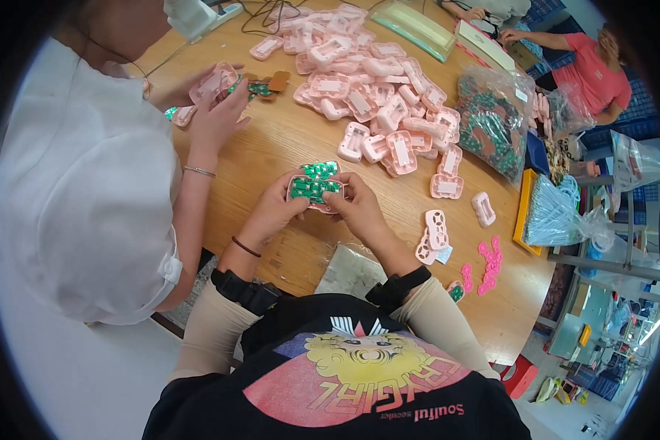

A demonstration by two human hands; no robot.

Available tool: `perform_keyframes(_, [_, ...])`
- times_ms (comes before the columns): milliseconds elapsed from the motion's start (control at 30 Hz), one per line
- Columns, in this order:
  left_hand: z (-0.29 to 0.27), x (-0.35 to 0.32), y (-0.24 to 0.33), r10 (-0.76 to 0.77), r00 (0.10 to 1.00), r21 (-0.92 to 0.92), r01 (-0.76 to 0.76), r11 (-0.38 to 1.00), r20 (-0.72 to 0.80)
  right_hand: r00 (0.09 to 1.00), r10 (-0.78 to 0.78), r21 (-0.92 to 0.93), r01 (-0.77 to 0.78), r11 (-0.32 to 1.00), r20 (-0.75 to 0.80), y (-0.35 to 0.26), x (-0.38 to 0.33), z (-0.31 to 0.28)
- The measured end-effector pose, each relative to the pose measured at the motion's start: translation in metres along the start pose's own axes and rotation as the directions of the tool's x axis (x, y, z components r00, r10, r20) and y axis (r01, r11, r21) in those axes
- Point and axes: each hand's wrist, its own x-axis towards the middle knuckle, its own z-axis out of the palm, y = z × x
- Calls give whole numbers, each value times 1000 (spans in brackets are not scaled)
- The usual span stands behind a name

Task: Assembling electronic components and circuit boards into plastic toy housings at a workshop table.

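Both hands, left hand (275, 209) and right hand (358, 207), clamp the pink case (314, 188); beyond it the pink pile (378, 88), bare wooden table (271, 139) between.

Round wooden table (271, 147) here: a heap of pink plastic shells (378, 88) beyond the hands, a clear bag of green pieces (495, 121) to their right, and small pink bits (489, 265) nearer, also right.

Single head view, fisheye, worn on the person's head, looking steeply down and forward over own chest and forearms onto the wooden table (271, 147); close to the work, edges bending at rim.
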Motion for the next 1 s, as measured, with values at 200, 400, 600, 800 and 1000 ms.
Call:
perform_keyframes(200, [-2, 1, -1, -25, 999, 33, 24, 999, 28, 999, 26, 5, -26, 1000, 30, 1, -1, -4])
perform_keyframes(400, [-5, -3, 8, -69, 993, -133, 81, 988, 97, 995, 61, 79, -68, 995, 79, -7, -2, -11])
perform_keyframes(600, [-5, -4, 9, -72, 992, -152, 86, 985, 99, 994, 81, 85, -87, 993, 77, -9, -3, -9])
perform_keyframes(800, [-7, -6, 8, -53, 991, -50, 59, 997, 122, 991, 71, 36, -76, 997, 113, -9, -4, -14])
perform_keyframes(1000, [-4, -8, 11, -101, 988, -159, 119, 980, 113, 988, 32, 10, -34, 999, 153, -14, -6, -19])
